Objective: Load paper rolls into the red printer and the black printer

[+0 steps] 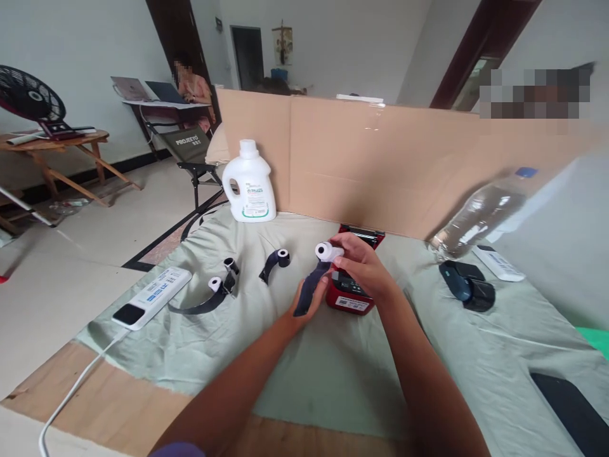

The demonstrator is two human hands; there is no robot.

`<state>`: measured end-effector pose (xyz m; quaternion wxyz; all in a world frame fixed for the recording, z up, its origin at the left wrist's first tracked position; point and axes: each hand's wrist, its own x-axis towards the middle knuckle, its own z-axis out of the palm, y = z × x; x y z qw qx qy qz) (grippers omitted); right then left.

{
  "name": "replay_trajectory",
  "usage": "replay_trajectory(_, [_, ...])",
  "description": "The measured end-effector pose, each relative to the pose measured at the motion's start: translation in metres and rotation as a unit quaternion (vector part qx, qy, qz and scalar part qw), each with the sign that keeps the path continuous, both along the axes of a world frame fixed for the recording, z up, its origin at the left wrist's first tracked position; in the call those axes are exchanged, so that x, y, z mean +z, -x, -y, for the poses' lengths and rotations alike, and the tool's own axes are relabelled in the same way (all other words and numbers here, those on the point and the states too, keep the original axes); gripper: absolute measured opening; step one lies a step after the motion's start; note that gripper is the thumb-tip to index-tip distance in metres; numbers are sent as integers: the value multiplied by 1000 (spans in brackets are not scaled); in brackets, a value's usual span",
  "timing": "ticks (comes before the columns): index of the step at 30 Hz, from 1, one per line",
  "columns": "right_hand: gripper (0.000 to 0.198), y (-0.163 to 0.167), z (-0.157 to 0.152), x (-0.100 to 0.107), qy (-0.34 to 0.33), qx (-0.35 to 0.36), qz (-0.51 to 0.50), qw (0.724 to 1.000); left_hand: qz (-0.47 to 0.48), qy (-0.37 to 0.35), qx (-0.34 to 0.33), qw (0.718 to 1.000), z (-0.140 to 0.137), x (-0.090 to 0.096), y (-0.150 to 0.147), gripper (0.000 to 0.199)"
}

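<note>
My right hand [364, 263] pinches a small white roll [324, 251] with a dark hole in its end. A wide dark blue strip [308, 293] hangs from that roll, and its lower part lies across the fingers of my left hand [318, 303], which hold it. Just behind my hands stands a small red and black machine [351, 301] with its lid [364, 236] raised; my right hand hides part of it. To the left on the cloth lie a dark roll with a loose tail [276, 261] and a pair of small rolls with a long dark strip [219, 292].
A white power strip [155, 297] with a cable lies at left. A white detergent bottle [251, 190] stands before a cardboard screen [342, 158]. At right are a plastic bottle [485, 206], dark devices [466, 285] and a phone [568, 406]. People sit beyond.
</note>
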<state>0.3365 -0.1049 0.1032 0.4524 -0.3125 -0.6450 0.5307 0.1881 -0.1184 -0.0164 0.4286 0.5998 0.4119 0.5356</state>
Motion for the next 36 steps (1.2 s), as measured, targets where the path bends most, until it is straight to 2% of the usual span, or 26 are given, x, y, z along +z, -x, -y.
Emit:
replay_trajectory(2, [44, -16, -4, -1, 7, 20, -28, 999, 36, 3, 26, 999, -4, 16, 3, 48])
replay_trajectory(4, [45, -29, -9, -1, 7, 34, -39, 999, 81, -5, 23, 996, -10, 42, 9, 54])
replay_trajectory(6, [44, -38, -12, -1, 1, 37, -42, 998, 104, -6, -55, 993, -13, 76, 15, 60])
replay_trajectory(8, [40, -44, -13, -1, -13, 38, -55, 998, 56, 11, -145, 988, -14, 109, 16, 57])
replay_trajectory(10, [36, -49, -14, -1, -27, 41, -70, 996, 2, 23, -172, 985, -14, 132, 11, 51])
replay_trajectory(12, [34, -53, -13, 1, -38, 32, -67, 997, -12, 24, -175, 984, -16, 143, 2, 50])
replay_trajectory(16, [36, -60, -8, 11, -50, -19, -18, 998, 3, 18, -148, 989, -24, 137, -13, 59])
replay_trajectory(20, [41, -63, -2, 22, -35, -83, 15, 996, -66, -54, -50, 995, -25, 130, -16, 59])
replay_trajectory(23, [42, -60, 1, 26, 1, -123, 66, 990, -174, -139, 21, 975, -20, 131, -19, 52])
replay_trajectory(26, [41, -54, 4, 26, 26, -145, 140, 979, -258, -183, 59, 947, -13, 131, -26, 54])
replay_trajectory(31, [27, -50, 7, 25, -18, -182, 240, 953, -323, -185, 68, 926, -9, 124, -39, 48])
replay_trajectory(36, [23, -51, 5, 24, -12, -174, 250, 952, -348, -166, 98, 917, -5, 115, -49, 47])
